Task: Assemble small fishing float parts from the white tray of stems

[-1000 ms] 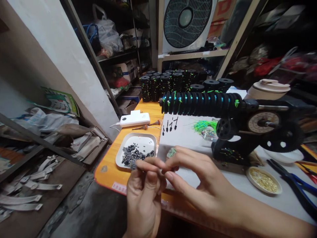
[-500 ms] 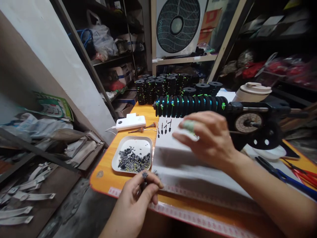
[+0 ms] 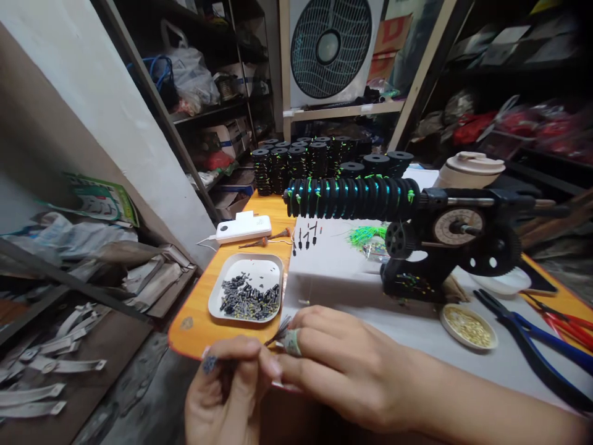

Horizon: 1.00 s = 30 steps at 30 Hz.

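Observation:
Low at the table's front edge, my left hand is closed around a bundle of thin dark strands. The bundle's grey end pokes out on the left; its fanned end shows between the hands. My right hand, with green tape round one finger, has its fingertips together against my left fingertips beside that fanned end. Whatever they pinch is hidden. Just behind lies a white tray of small black and grey pieces. Several dark little parts lie lined up on the white sheet.
A winding machine with a black ribbed roller spans the right. Near it are green strands, a dish of gold bits, blue-handled pliers and a cup. Black spools and a power bank stand behind.
My right hand has come down and left from in front of the roller to meet my left hand. The left hand has shifted slightly lower and left, still holding the bundle.

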### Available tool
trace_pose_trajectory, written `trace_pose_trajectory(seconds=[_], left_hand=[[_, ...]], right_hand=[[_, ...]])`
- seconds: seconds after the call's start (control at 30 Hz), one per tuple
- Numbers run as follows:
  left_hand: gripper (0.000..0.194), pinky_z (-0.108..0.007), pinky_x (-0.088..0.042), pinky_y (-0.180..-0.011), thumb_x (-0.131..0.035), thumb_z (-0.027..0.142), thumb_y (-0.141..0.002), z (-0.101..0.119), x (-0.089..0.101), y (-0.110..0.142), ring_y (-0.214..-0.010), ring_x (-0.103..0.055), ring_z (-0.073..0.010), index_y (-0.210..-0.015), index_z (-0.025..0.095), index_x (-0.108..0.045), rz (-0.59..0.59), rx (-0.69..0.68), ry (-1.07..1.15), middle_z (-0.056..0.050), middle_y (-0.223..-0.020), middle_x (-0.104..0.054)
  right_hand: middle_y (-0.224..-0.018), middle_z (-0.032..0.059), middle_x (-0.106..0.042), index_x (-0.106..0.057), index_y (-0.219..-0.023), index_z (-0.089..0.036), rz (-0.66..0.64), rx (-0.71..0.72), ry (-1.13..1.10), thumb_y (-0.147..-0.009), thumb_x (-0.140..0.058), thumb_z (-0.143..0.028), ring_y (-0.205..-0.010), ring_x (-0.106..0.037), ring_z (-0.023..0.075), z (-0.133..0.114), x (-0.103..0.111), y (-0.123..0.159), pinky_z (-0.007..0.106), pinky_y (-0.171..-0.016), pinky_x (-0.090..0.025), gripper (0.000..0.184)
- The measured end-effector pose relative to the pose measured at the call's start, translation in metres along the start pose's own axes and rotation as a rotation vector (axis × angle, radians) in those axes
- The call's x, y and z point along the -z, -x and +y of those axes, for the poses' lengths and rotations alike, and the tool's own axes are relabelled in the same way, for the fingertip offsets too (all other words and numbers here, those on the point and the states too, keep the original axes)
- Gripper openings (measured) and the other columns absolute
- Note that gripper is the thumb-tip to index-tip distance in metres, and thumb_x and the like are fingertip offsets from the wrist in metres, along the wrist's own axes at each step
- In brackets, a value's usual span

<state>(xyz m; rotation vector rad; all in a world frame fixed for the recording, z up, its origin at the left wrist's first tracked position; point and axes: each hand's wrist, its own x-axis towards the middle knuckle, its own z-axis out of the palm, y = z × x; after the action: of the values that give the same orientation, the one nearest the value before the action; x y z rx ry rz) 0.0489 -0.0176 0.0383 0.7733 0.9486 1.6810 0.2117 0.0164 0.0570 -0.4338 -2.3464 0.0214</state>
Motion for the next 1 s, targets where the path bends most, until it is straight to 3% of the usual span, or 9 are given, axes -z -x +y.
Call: trace_pose_trajectory(seconds=[0.17, 0.33, 0.47, 0.63, 0.73, 0.87, 1.0], left_hand=[[0.017, -0.018, -0.054, -0.063, -0.087, 0.034, -0.072, -0.014, 0.013, -0.018, -0.063, -0.062, -0.0102, -0.079, 0.022, -0.079, -0.091, 0.211, 0.033, 0.000, -0.068, -0.069], [0.027, -0.021, -0.051, -0.067, -0.080, 0.041, -0.080, -0.016, 0.000, -0.010, -0.067, -0.059, -0.0112, -0.089, 0.015, -0.078, -0.094, 0.370, 0.124, -0.004, -0.074, -0.068], [0.021, -0.019, -0.043, -0.058, -0.082, 0.034, -0.079, -0.014, -0.008, -0.004, -0.063, -0.056, -0.0101, -0.090, 0.019, -0.072, -0.103, 0.354, 0.131, -0.001, -0.072, -0.065], [0.022, -0.024, -0.048, -0.065, -0.077, 0.037, -0.084, -0.023, -0.005, -0.003, -0.063, -0.058, -0.0134, -0.091, 0.020, -0.065, -0.192, 0.327, 0.039, 0.000, -0.070, -0.065], [0.019, -0.022, -0.047, -0.064, -0.071, 0.037, -0.089, -0.025, -0.005, -0.001, -0.065, -0.057, -0.0136, -0.092, 0.021, -0.063, -0.246, 0.281, -0.049, 0.000, -0.068, -0.063], [0.023, -0.021, -0.047, -0.063, -0.072, 0.039, -0.087, -0.025, -0.010, 0.003, -0.065, -0.057, -0.0138, -0.082, 0.021, -0.060, -0.212, 0.231, -0.149, 0.001, -0.068, -0.060], [0.022, -0.022, -0.049, -0.066, -0.070, 0.041, -0.089, -0.029, -0.012, 0.006, -0.068, -0.060, -0.0140, -0.085, 0.022, -0.061, -0.182, 0.275, -0.099, 0.000, -0.074, -0.063]], right_hand=[[-0.073, 0.0051, -0.056, -0.069, -0.098, -0.009, 0.071, -0.158, -0.058, -0.101, -0.052, -0.020, -0.063, -0.044, 0.0161, 0.000, 0.004, 0.000, 0.028, -0.055, -0.038, 0.020], [-0.073, 0.0023, -0.052, -0.069, -0.093, -0.014, 0.115, -0.397, -0.224, -0.092, -0.054, -0.009, -0.063, -0.047, 0.0133, -0.001, 0.006, -0.002, 0.022, -0.053, -0.039, 0.015], [-0.072, 0.0029, -0.056, -0.073, -0.088, -0.014, 0.168, -0.489, -0.250, -0.090, -0.057, -0.008, -0.063, -0.054, 0.0125, 0.002, 0.008, -0.005, 0.021, -0.055, -0.044, 0.017], [-0.069, 0.0013, -0.057, -0.077, -0.090, -0.014, 0.217, -0.501, -0.266, -0.090, -0.062, -0.008, -0.060, -0.052, 0.0104, 0.006, 0.008, -0.007, 0.019, -0.054, -0.042, 0.016], [-0.069, 0.0007, -0.057, -0.078, -0.088, -0.015, 0.219, -0.517, -0.265, -0.089, -0.064, -0.008, -0.059, -0.051, 0.0102, 0.006, 0.007, -0.006, 0.019, -0.053, -0.041, 0.015], [-0.066, 0.0004, -0.055, -0.076, -0.080, -0.014, 0.215, -0.541, -0.242, -0.087, -0.063, -0.008, -0.058, -0.051, 0.0103, 0.003, 0.007, -0.007, 0.020, -0.052, -0.040, 0.015], [-0.069, 0.0003, -0.056, -0.074, -0.079, -0.015, 0.232, -0.544, -0.270, -0.085, -0.063, -0.007, -0.060, -0.052, 0.0101, 0.001, 0.007, -0.007, 0.020, -0.053, -0.041, 0.015]])
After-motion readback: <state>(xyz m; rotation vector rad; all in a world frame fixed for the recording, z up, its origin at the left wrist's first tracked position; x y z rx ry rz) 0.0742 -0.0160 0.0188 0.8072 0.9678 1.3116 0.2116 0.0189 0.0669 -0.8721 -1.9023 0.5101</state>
